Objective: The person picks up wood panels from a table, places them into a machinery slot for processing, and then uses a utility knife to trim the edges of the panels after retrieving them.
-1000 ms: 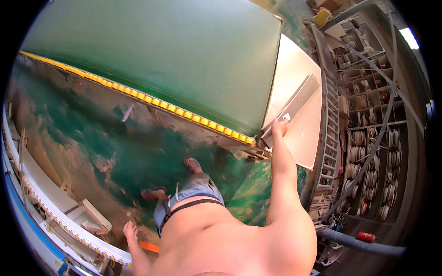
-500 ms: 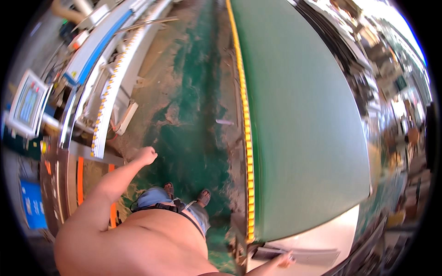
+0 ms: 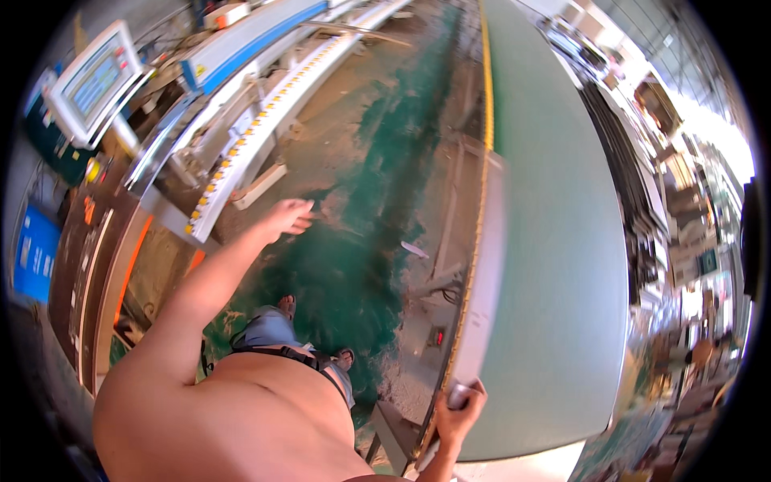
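My right hand (image 3: 461, 411) is closed round the near part of a long, pale grey strip (image 3: 484, 297). The strip, smeared by motion, stretches away along the left edge of the green conveyor belt (image 3: 554, 273), beside a row of small yellow rollers (image 3: 487, 80). Whether it rests on the belt or hangs just above cannot be made out. Out to the left, my left hand (image 3: 287, 220) is in the air over the floor, fingers loosely apart and holding nothing.
A machine with a blue-striped beam (image 3: 257, 48) and a white roller rail (image 3: 265, 120) stands at left, its control screen (image 3: 96, 84) nearby. Stacked dark panels (image 3: 614, 161) are beyond the belt. A brown-topped bench (image 3: 84, 281) stands beside my left arm.
My right hand has brought the strip from the white surface at the belt's near end up along the belt's left edge. My left hand has moved forward and its fingers have loosened. The view has turned.
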`<state>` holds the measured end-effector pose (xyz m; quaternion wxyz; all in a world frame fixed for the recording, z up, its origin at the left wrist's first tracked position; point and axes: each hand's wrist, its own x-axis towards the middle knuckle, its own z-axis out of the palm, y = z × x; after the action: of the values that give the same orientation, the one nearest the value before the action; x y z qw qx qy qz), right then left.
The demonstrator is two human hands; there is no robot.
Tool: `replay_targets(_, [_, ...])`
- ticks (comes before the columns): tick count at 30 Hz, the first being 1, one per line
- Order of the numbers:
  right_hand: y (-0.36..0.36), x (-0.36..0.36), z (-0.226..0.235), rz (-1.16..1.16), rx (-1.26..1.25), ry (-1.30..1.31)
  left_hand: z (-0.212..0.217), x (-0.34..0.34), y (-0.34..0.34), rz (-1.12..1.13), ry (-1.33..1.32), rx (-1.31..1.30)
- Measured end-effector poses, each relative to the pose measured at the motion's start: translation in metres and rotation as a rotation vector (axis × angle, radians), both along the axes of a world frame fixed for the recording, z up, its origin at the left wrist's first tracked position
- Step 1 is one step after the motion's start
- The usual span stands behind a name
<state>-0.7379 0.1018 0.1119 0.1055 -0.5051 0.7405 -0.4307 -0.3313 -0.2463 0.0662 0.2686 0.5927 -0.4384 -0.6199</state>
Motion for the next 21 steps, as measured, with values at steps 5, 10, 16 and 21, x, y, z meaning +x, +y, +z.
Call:
replay_targets(5, [-0.155, 0.109, -0.018, 0.606, 0.01, 0.103, 0.025, 0.07, -0.053, 0.431, 0.52, -0.037])
replay_targets(10, [-0.28, 0.235, -0.046, 0.996, -0.02, 0.25, -0.026, 0.224, -0.078, 0.998, 0.35, 0.003])
replay_targets(16, [-0.388, 0.342, -0.06, 1.239, 0.049, 0.304, -0.074, 0.358, -0.077, 1.222, 0.525, 0.031])
replay_targets(21, [-0.451, 0.373, -0.058, 1.248, 0.17, 0.436, -0.077, 0.383, -0.131, 1.295, 0.447, 0.021])
